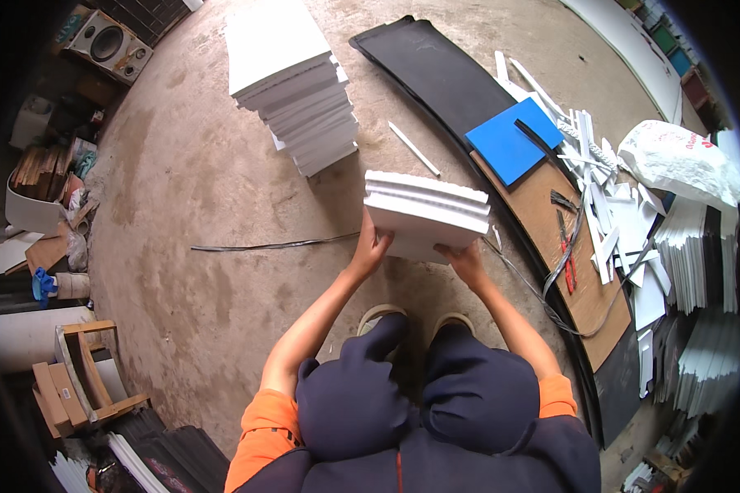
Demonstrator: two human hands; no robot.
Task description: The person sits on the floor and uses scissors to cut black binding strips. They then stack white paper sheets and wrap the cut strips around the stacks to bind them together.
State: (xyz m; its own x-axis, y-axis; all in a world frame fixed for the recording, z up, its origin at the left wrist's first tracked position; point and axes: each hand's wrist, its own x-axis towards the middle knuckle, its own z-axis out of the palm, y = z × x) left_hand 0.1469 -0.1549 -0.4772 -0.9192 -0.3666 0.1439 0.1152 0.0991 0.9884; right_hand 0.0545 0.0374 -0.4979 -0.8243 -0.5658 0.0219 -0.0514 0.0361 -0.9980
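Between my two hands is a short stack of white foam-like boards (423,222), tilted, with uneven layered edges at the far side. My left hand (374,248) is wrapped round its left near corner, thumb on the near face. Gripping the right near corner is my right hand (466,261). The fingers beneath the boards are partly hidden. Just beyond, a tall stack of similar white boards (275,41) stands on the concrete floor. A thin white strip (413,149) lies between the tall stack and a long black sheet (448,74).
On the black sheet rest a brown board (604,324), a blue board (501,156) and a red-handled tool (566,253). White offcuts (604,234) and a white plastic bag (674,160) are heaped at right. A dark strap (263,246) crosses the floor. A wooden frame (90,370) stands left.
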